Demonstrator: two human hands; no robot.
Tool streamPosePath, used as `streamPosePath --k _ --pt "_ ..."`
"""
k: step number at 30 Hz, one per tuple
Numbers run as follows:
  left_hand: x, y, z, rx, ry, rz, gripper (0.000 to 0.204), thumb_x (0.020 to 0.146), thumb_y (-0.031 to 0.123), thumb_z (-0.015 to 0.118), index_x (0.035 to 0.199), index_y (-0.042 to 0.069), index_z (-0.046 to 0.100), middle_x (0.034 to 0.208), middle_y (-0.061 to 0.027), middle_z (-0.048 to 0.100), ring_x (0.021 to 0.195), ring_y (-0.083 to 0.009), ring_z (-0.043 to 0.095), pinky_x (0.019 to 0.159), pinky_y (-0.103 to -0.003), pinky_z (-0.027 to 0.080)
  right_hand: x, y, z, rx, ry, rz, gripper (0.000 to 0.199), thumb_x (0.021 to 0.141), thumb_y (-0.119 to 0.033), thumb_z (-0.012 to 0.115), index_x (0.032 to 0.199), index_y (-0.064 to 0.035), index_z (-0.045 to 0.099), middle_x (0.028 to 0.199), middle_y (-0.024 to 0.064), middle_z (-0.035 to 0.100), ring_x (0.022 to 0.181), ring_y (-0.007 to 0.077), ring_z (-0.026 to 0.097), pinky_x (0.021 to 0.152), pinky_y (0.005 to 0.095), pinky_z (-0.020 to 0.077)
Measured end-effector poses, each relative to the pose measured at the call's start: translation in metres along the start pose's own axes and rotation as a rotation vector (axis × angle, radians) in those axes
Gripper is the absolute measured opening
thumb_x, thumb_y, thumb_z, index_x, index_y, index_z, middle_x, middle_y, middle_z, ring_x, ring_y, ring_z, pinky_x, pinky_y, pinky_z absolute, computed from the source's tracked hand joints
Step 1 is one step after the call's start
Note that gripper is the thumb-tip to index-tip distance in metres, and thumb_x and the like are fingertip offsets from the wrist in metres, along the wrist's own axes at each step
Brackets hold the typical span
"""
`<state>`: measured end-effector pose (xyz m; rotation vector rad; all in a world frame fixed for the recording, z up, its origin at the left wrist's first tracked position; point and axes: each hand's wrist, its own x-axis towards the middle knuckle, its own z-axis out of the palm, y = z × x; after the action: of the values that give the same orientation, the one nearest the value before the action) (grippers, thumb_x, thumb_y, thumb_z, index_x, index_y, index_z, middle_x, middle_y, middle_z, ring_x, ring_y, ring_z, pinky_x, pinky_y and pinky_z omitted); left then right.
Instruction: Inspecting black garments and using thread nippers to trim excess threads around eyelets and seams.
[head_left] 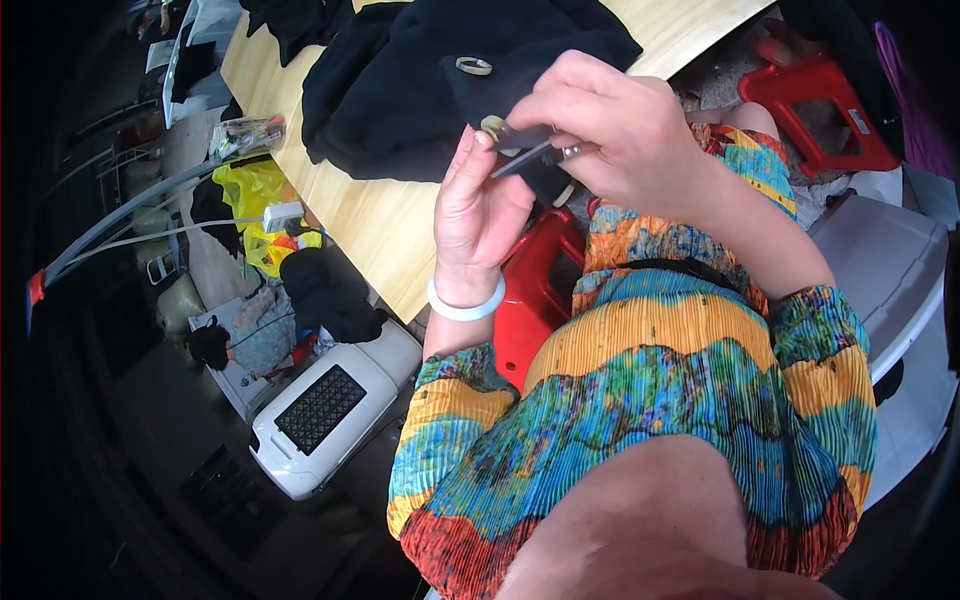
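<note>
My left hand (480,205), with a pale bangle (466,305) at its wrist, is raised over the near edge of the table. Its thumb and fingertips pinch a small yellowish ring-shaped piece (493,126), which looks like a narrow roll of tape. My right hand (625,130) meets it from the right, fingers curled around a slim grey metal tool (522,160) that points toward the left palm. The tool's exact kind is hidden by the fingers. Behind both hands a black garment (390,95) lies spread on the table, with a narrow roll of clear tape (473,66) on top.
The light wood table (350,225) runs beneath the cloth. Red plastic stools (540,290) stand below it and at the right (825,110). To the left are a yellow bag (255,200), a white power strip (283,217) and a white machine with a black grille (320,410).
</note>
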<state>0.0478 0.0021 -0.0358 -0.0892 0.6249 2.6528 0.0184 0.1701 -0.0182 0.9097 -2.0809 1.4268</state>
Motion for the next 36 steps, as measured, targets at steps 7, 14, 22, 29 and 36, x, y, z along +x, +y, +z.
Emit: streamPosePath --k 7,14,22,29,36 --pt "-0.004 0.001 0.007 -0.029 -0.027 0.007 0.040 0.087 0.016 0.048 0.123 0.006 0.036 0.124 -0.0118 0.042 0.116 -0.0263 0.039 0.100 -0.043 0.029 0.014 0.000 -0.018 0.173 0.091 0.268 0.018 0.073 -0.005 0.061 0.089 -0.0035 0.053 0.075 0.0034 0.052 0.067 0.0120 0.052 0.060 0.0219 0.0417" --pt "-0.005 0.001 0.003 -0.005 -0.066 0.107 0.043 0.084 0.019 0.053 0.123 0.007 0.038 0.123 -0.0089 0.044 0.115 -0.0250 0.040 0.100 -0.042 0.029 -0.020 -0.023 -0.010 0.462 0.068 0.420 0.024 0.081 -0.014 0.058 0.099 -0.0027 0.047 0.072 0.0063 0.055 0.061 0.0102 0.053 0.055 0.0217 0.0422" --pt "-0.004 -0.003 0.007 0.113 -0.035 0.158 0.043 0.080 0.021 0.058 0.120 0.011 0.043 0.115 -0.0041 0.050 0.107 -0.0208 0.046 0.096 -0.039 0.033 -0.024 -0.032 -0.005 0.429 -0.021 0.555 0.019 0.077 -0.013 0.060 0.090 -0.0028 0.050 0.060 0.0055 0.052 0.052 0.0152 0.053 0.047 0.0252 0.0392" --pt "-0.004 -0.009 0.007 0.107 -0.007 0.185 0.040 0.081 0.019 0.058 0.118 0.012 0.045 0.110 -0.0025 0.053 0.103 -0.0189 0.048 0.093 -0.036 0.035 -0.025 -0.031 0.001 0.372 0.011 0.513 0.018 0.078 -0.013 0.059 0.089 -0.0027 0.050 0.060 0.0059 0.051 0.051 0.0164 0.052 0.047 0.0265 0.0390" --pt "-0.001 -0.013 0.005 0.113 0.002 0.174 0.033 0.081 0.018 0.058 0.112 0.012 0.049 0.105 -0.0016 0.055 0.100 -0.0174 0.050 0.090 -0.035 0.037 -0.023 -0.030 0.005 0.347 0.021 0.505 0.017 0.078 -0.013 0.058 0.088 -0.0031 0.050 0.062 0.0064 0.050 0.053 0.0172 0.052 0.047 0.0267 0.0391"
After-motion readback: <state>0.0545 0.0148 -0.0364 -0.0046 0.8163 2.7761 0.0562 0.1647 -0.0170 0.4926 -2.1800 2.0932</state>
